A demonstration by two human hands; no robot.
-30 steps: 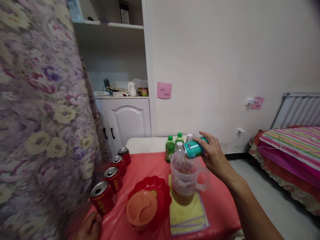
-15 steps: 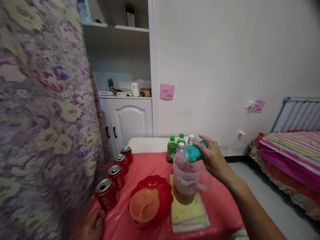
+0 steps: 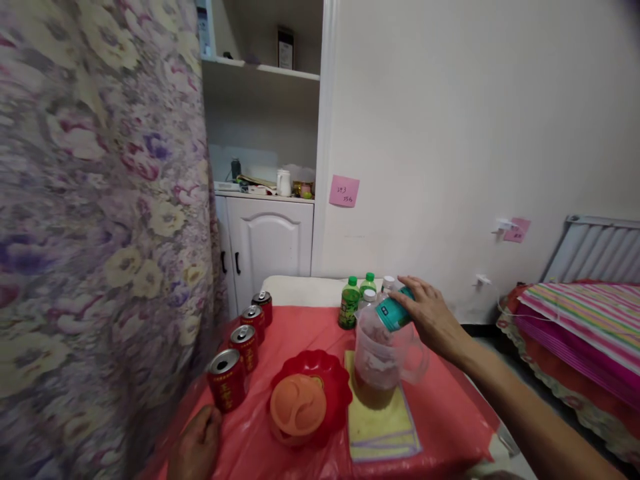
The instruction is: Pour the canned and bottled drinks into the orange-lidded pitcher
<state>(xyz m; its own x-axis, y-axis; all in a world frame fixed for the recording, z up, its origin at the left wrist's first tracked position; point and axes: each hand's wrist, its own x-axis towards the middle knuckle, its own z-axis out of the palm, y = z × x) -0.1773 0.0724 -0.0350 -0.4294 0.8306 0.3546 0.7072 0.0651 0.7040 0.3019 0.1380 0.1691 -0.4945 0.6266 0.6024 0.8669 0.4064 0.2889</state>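
My right hand point(image 3: 433, 313) is wrapped round a teal can point(image 3: 394, 312), which tilts steeply with its top end down over a clear plastic pitcher point(image 3: 383, 360). Brownish liquid lies in the bottom of the pitcher, which stands on a folded yellow cloth point(image 3: 383, 437). At the lower left, my left hand point(image 3: 196, 440) rests as a loose fist on the table, just below the nearest red can point(image 3: 227, 383), with nothing seen in it. Several red cans run in a line away from it. An orange lidded bowl point(image 3: 299, 407) sits in a red scalloped dish point(image 3: 337, 400).
Behind the pitcher stand green-capped bottles point(image 3: 349, 307) and white-capped bottles point(image 3: 369, 297). A red cover point(image 3: 305, 327) lies over the table. A flowered curtain point(image 3: 110, 233) hangs at left, a white cabinet point(image 3: 273, 233) stands behind, and a striped bed point(image 3: 595, 313) is at right.
The whole view has shifted, so the things on the table appear a little further right. My right hand still tilts the teal can over the pitcher; my left fist stays near the red can.
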